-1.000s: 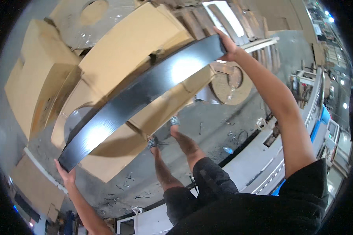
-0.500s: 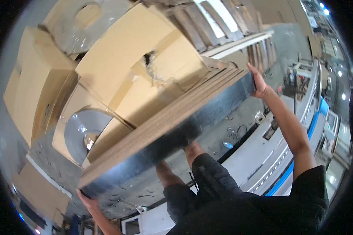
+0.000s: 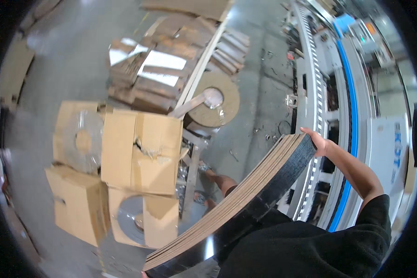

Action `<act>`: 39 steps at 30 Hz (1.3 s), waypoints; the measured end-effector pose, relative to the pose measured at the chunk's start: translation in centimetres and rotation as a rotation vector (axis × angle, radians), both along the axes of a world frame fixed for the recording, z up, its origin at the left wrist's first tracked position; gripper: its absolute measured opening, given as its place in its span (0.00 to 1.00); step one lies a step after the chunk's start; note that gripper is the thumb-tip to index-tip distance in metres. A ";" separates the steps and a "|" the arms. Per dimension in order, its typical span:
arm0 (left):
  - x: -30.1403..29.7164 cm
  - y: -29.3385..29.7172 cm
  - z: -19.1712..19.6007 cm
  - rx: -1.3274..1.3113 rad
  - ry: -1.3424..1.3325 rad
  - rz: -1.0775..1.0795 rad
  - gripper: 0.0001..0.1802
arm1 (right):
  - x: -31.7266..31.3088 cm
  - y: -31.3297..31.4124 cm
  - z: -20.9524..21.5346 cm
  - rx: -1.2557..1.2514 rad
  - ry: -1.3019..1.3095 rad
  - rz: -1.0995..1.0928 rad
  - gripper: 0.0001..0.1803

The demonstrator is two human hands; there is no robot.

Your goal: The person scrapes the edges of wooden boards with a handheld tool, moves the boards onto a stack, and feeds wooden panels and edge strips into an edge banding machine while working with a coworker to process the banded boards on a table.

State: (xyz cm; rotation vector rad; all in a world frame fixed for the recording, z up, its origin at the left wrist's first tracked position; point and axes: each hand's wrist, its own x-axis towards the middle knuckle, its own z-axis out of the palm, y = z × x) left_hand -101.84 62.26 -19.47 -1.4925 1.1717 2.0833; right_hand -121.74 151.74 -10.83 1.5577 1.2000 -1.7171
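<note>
A long stack of thin boards (image 3: 238, 201), with brown edges and a black outer face, slants across in front of my body, bowing slightly. At its upper right end my right hand (image 3: 319, 142) grips the boards, with the thumb over the edge. My left hand (image 3: 144, 274) is at the lower left end, where only a bit of a finger shows; the rest lies out of view. The stack hangs in the air above my legs, which it partly hides.
A torn-topped cardboard box (image 3: 118, 153) stands left of me, beside more boxes and grey film rolls (image 3: 130, 217). Beyond are a round brown spool (image 3: 231, 102) and a pile of brown strips (image 3: 148, 95). A long machine with a blue rail (image 3: 352, 116) runs along the right.
My view has swung right, so the boxes sit farther left and the machine shows more. The stack, still between both hands, has come lower and closer to my body.
</note>
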 end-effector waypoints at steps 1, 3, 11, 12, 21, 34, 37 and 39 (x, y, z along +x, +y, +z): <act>-3.1 1.4 1.5 -0.045 -0.123 0.033 0.36 | 1.5 -0.4 2.6 0.078 0.000 -0.016 0.35; -8.0 3.5 3.7 -0.069 -0.106 -0.010 0.35 | 6.1 2.0 4.9 0.066 0.044 -0.119 0.35; -24.8 15.5 7.2 -0.053 0.018 -0.286 0.30 | 16.4 13.5 6.5 0.010 0.148 -0.371 0.35; -26.9 17.8 8.0 -0.002 0.034 -0.348 0.29 | 17.5 15.1 6.1 -0.009 0.157 -0.414 0.35; -44.2 39.3 13.7 -0.002 0.140 -0.641 0.33 | 20.7 27.8 5.9 -0.095 0.307 -0.650 0.37; -63.6 63.0 14.8 0.159 0.260 -0.885 0.37 | 13.2 43.2 8.6 -0.046 0.434 -0.790 0.37; -68.8 68.3 12.9 0.129 0.254 -0.835 0.35 | 8.4 47.8 9.9 0.021 0.417 -0.795 0.36; -71.9 72.6 13.0 0.081 0.228 -0.801 0.31 | 5.3 51.4 10.1 0.042 0.409 -0.794 0.37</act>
